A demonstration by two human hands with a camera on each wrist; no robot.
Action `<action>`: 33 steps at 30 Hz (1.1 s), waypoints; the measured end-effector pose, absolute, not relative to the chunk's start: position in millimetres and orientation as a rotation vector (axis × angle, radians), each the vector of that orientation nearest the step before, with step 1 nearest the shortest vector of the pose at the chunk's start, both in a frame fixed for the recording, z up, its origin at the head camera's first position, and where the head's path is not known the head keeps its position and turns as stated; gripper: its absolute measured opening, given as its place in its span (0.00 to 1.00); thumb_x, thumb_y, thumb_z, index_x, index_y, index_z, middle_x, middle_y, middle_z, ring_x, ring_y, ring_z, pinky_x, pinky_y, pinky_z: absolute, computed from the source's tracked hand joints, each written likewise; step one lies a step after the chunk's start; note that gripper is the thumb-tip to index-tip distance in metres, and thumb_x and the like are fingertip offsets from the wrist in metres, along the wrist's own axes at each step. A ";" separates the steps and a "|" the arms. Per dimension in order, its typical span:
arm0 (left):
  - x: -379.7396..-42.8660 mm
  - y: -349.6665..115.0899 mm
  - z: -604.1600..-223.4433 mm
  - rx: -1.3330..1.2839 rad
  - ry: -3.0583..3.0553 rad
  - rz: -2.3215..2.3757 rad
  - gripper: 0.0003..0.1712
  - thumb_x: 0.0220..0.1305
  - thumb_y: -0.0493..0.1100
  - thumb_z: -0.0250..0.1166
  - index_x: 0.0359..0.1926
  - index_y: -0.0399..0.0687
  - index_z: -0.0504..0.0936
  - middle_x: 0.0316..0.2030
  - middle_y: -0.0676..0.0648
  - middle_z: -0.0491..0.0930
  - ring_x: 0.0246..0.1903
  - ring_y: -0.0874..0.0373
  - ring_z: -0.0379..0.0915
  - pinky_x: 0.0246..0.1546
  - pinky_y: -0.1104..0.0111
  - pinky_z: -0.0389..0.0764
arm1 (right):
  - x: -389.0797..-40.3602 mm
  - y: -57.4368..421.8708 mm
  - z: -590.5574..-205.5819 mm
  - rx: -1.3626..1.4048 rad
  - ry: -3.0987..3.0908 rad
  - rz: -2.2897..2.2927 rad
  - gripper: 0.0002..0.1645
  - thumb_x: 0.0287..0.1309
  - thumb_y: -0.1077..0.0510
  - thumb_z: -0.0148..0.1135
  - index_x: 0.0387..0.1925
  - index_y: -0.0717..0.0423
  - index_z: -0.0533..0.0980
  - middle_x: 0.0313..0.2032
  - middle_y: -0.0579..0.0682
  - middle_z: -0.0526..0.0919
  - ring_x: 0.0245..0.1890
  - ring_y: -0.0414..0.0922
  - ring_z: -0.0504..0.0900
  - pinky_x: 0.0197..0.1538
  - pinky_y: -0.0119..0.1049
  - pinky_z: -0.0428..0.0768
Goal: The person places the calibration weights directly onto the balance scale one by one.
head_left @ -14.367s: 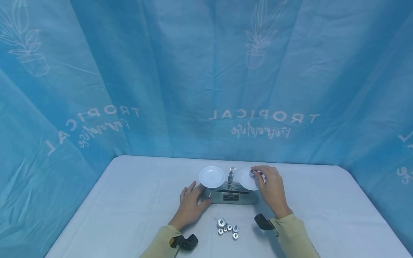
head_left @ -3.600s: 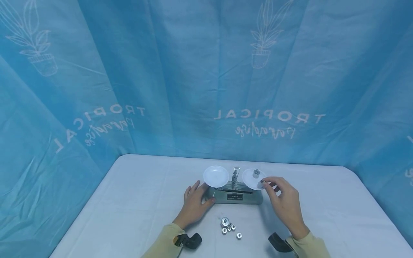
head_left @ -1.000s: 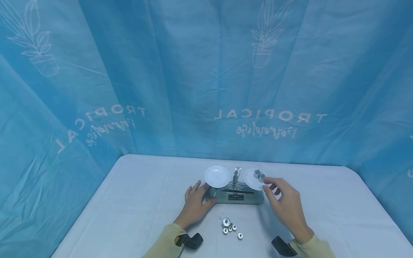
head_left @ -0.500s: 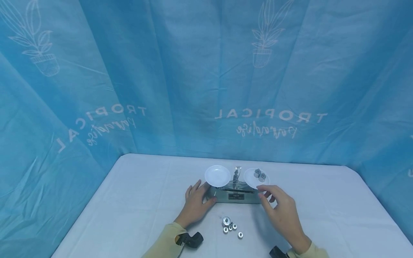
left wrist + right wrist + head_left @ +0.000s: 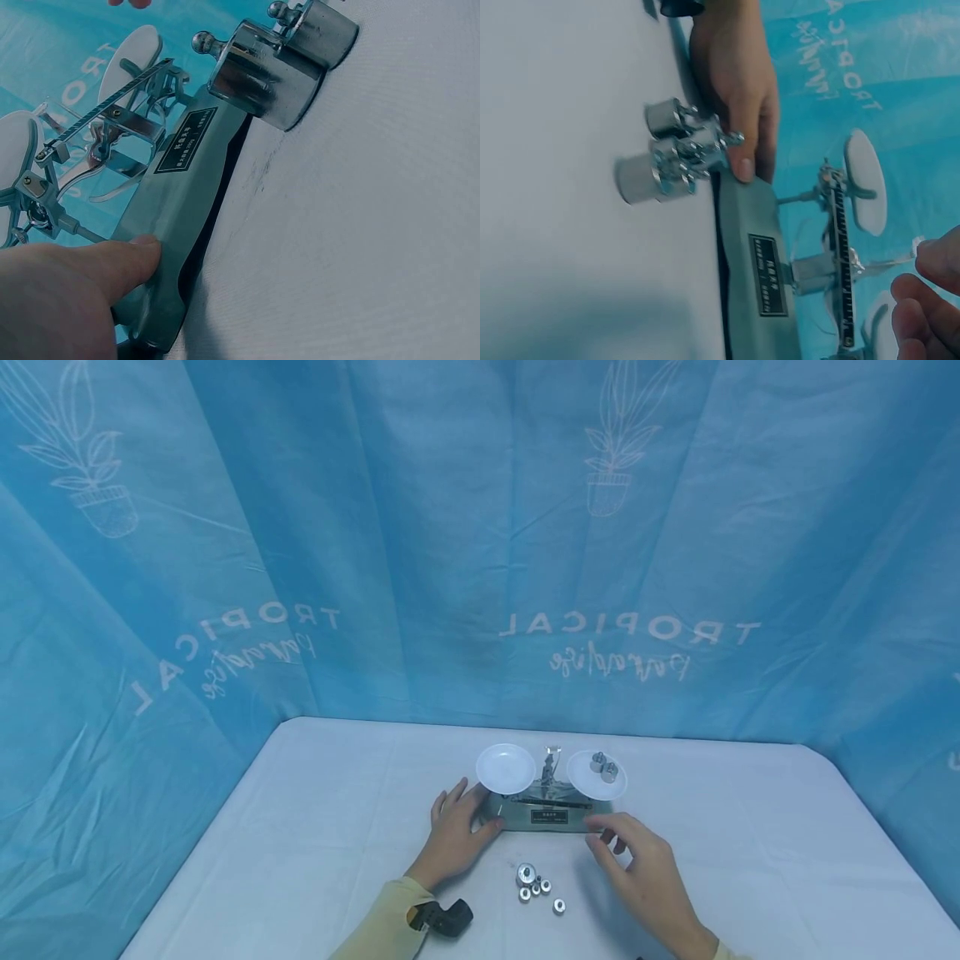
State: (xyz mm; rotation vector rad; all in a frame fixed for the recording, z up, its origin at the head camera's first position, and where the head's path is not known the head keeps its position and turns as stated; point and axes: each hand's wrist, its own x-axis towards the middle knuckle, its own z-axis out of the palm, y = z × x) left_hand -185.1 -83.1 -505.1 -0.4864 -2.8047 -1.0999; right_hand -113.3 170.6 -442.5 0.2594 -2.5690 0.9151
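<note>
A green-based balance scale (image 5: 517,818) stands on the table with two white pans. My left hand (image 5: 452,837) grips the left end of its base, the thumb (image 5: 139,259) lying on the front in the left wrist view. Two metal weights (image 5: 610,772) sit side by side on the right pan (image 5: 583,783); the left pan (image 5: 506,768) bears nothing. My right hand (image 5: 645,868), fingers loosely bent and holding nothing, hovers by the front right of the base. In front of the scale, several knobbed weights (image 5: 527,875) of different sizes are grouped on the cloth.
One small weight (image 5: 558,907) stands a little apart, nearer the front. The white-covered table (image 5: 360,785) backs onto a blue printed curtain (image 5: 420,568). A black wrist mount (image 5: 446,918) sticks out from the left sleeve.
The right hand set a second weight on the right pan beside the first, let it go, and drew back forward and leftward. The left hand keeps its place on the base.
</note>
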 end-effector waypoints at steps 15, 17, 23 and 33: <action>-183.7 -82.3 -502.3 -0.475 -2.804 -1.115 0.36 0.69 0.53 0.61 0.73 0.43 0.67 0.70 0.43 0.69 0.74 0.35 0.49 0.71 0.35 0.40 | -99.2 162.9 -457.5 0.262 -2.640 1.025 0.17 0.53 0.65 0.75 0.40 0.42 0.83 0.36 0.31 0.82 0.32 0.29 0.74 0.34 0.31 0.80; -183.6 -82.1 -502.5 -0.477 -2.806 -1.111 0.36 0.69 0.53 0.61 0.73 0.43 0.67 0.70 0.42 0.69 0.74 0.35 0.49 0.71 0.35 0.40 | -97.9 162.7 -458.3 0.236 -2.660 1.064 0.17 0.53 0.65 0.75 0.40 0.42 0.83 0.36 0.31 0.82 0.32 0.29 0.74 0.34 0.30 0.80; -183.0 -81.7 -502.3 -0.469 -2.815 -1.102 0.36 0.69 0.53 0.61 0.73 0.43 0.67 0.70 0.43 0.68 0.74 0.35 0.49 0.71 0.35 0.40 | -94.9 162.6 -461.9 0.208 -2.720 1.178 0.13 0.56 0.64 0.73 0.40 0.44 0.83 0.36 0.34 0.84 0.33 0.29 0.76 0.38 0.29 0.80; -182.3 -81.3 -501.2 -0.464 -2.820 -1.090 0.35 0.70 0.52 0.61 0.73 0.44 0.67 0.71 0.42 0.68 0.74 0.35 0.49 0.71 0.35 0.40 | -93.6 161.8 -465.8 0.147 -2.831 1.372 0.09 0.60 0.57 0.71 0.42 0.44 0.83 0.38 0.35 0.84 0.33 0.32 0.76 0.39 0.28 0.79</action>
